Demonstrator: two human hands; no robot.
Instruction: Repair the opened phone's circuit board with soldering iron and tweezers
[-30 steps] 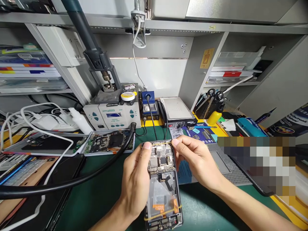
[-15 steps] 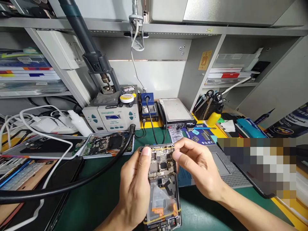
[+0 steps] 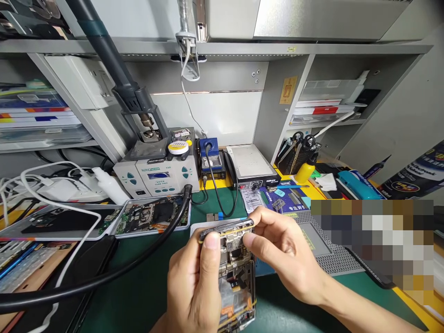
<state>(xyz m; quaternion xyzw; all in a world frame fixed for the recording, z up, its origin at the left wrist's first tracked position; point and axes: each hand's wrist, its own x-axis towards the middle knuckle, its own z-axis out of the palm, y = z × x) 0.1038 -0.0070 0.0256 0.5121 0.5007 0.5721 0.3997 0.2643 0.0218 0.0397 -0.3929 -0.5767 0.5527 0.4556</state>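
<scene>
An opened smartphone (image 3: 237, 284), its inner boards and flex cables bare, is tilted with its top edge facing me. My left hand (image 3: 196, 282) wraps around its left side, thumb lying on the front. At the upper right corner, my right hand (image 3: 280, 249) pinches the phone between thumb and index finger, close to a yellow rubber band (image 3: 236, 231) across the top. Whether those fingers also grip the band cannot be made out. Another yellow rubber band (image 3: 239, 313) crosses the lower end.
Behind stand a hot air station (image 3: 157, 173), a soldering iron stand (image 3: 211, 155) and a heating plate (image 3: 249, 162). A thick black hose (image 3: 138, 263) crosses the left side. A tray of circuit boards (image 3: 152, 215) lies left, a perforated mat (image 3: 333, 259) right.
The phone's top has tipped toward me, showing its top edge. Both hands keep their hold, the right thumb slightly lower. The whole view has shifted a little.
</scene>
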